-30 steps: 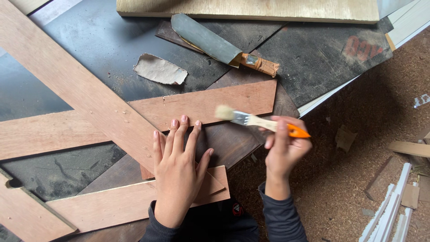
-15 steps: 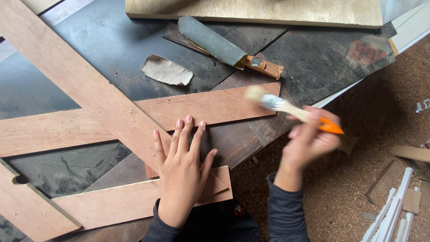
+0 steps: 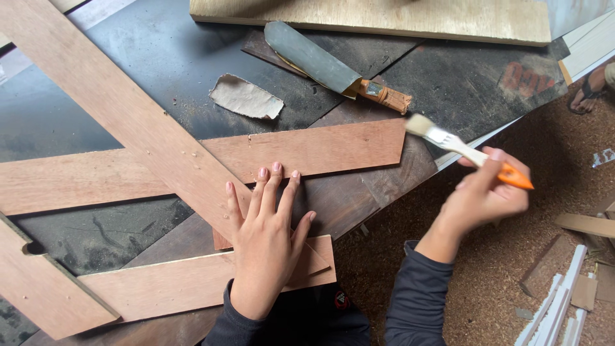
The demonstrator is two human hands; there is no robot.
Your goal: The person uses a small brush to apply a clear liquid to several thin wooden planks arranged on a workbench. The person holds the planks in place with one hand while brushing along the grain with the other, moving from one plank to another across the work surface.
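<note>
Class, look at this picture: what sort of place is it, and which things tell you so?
Probably a woodworking workshop: sawdust covers the floor, reddish wooden slats lie crossed on a dark board, and a scrap of sandpaper sits nearby.

Orange-handled paintbrush (image 3: 471, 152) tilted, bristles up-left; reddish wooden strips (image 3: 192, 166) crossed flat on board.
</note>
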